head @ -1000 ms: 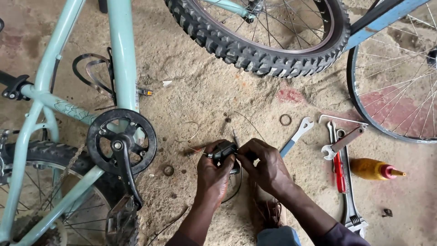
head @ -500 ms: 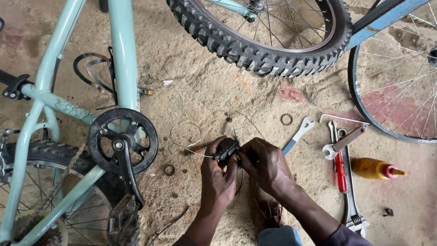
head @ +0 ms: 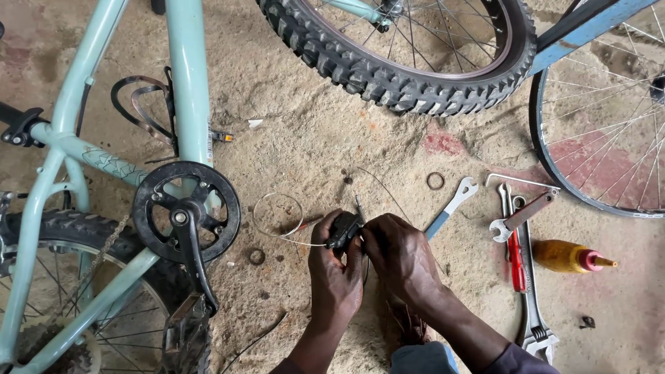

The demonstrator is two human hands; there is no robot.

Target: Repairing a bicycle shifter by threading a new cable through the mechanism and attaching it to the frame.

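Black bike part [head: 343, 228], gripped by both hands' fingers [head: 360, 244], now tilts upward, unlike earlier.

Soft, even daylight fills the head view with no glare and only faint shadows under the knobby tyre [head: 402, 83] and the hands [head: 367, 266], the sandy floor [head: 312, 138] sharp throughout, with slight wide-angle bending near the edges
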